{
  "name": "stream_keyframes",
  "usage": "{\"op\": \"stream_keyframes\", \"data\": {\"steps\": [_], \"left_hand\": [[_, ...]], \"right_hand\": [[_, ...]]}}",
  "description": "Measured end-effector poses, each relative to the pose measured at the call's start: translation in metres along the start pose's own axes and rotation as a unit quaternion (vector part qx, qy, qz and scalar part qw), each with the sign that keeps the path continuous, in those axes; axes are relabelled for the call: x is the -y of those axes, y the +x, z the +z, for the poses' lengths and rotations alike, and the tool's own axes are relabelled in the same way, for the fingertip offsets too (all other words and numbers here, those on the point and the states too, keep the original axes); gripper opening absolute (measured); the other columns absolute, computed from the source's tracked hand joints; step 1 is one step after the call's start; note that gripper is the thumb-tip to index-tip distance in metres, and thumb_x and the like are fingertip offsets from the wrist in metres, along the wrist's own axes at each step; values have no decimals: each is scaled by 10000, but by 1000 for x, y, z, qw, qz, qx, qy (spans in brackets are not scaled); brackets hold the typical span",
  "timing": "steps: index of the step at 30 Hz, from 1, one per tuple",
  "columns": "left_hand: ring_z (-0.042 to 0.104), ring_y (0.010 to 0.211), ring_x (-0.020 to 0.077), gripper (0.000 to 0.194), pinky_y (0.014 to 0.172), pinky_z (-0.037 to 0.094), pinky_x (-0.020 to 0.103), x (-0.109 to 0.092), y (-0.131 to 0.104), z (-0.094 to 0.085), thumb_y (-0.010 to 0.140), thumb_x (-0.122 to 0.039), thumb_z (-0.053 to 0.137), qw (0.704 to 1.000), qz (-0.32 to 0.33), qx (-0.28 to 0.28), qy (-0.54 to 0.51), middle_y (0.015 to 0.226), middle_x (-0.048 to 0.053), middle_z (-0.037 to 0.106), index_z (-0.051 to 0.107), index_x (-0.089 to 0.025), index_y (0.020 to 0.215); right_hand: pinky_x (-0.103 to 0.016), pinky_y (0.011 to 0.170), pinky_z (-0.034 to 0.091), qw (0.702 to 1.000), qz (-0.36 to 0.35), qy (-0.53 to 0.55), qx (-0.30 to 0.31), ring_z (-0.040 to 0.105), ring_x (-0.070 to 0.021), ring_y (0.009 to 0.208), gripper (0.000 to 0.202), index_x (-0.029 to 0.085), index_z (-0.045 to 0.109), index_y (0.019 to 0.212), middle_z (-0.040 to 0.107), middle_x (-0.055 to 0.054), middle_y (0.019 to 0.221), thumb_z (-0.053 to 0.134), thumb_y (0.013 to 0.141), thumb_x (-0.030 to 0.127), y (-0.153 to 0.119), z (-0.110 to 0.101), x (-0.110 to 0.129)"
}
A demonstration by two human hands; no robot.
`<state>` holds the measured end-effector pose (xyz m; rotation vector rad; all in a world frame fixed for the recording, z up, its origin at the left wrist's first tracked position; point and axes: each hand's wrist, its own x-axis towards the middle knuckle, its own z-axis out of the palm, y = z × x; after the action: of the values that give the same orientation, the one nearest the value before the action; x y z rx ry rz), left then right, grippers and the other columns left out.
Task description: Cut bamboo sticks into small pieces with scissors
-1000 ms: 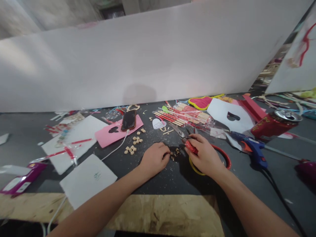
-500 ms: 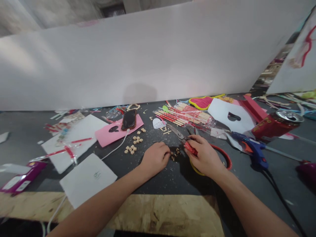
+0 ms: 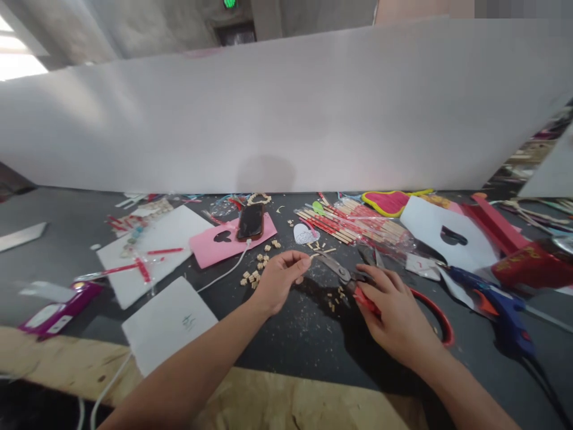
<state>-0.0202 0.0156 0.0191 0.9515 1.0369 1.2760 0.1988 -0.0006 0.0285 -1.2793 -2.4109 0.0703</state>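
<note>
My left hand pinches a thin light wooden stick just above the dark tabletop. Close to its fingertips are the blades of red-handled shears. My right hand is wrapped round the shears' handle. Small cut pieces of wood lie on the table between my hands. Several small clusters of wooden pieces rest to the left of my left hand. A paper heart with a drawing lies behind the blades.
A phone sits on pink card. Behind the shears lie red-wrapped sticks. A blue glue gun and red can stand at right. White sheets and a purple tool are left. A white board borders the back.
My left hand has risen from the tabletop and now holds a stick at the shears' blades. The right hand with the shears has shifted slightly; the camera view has also moved.
</note>
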Motion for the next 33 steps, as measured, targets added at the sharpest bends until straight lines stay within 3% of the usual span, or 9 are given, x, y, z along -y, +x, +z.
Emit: {"op": "stream_keyframes", "data": {"steps": [5, 20, 33], "left_hand": [[364, 540, 46, 221, 476, 280, 176, -4, 1, -4, 664, -308, 670, 998, -5, 11, -60, 621, -19, 469, 590, -116, 737], [389, 505, 50, 239, 492, 286, 194, 2, -5, -2, 650, -335, 677, 996, -18, 22, -88, 581, -27, 492, 591, -125, 724], [359, 495, 49, 212, 486, 266, 194, 1, -4, -3, 683, -317, 652, 999, 7, -1, -54, 556, -33, 468, 589, -121, 734]], "right_hand": [[-460, 872, 401, 1000, -12, -1, 3, 401, -265, 1111, 177, 230, 591, 894, 464, -81, 1238, 472, 765, 254, 2, 3, 0], [-430, 845, 423, 999, -35, 4, 5, 470, -247, 1056, 181, 246, 604, 891, 525, -83, 1160, 492, 769, 316, 1, 7, 11], [-358, 778, 454, 999, -27, -14, -8, 543, -213, 974, 127, 231, 526, 829, 571, -76, 1081, 486, 778, 340, 2, 11, 10]]}}
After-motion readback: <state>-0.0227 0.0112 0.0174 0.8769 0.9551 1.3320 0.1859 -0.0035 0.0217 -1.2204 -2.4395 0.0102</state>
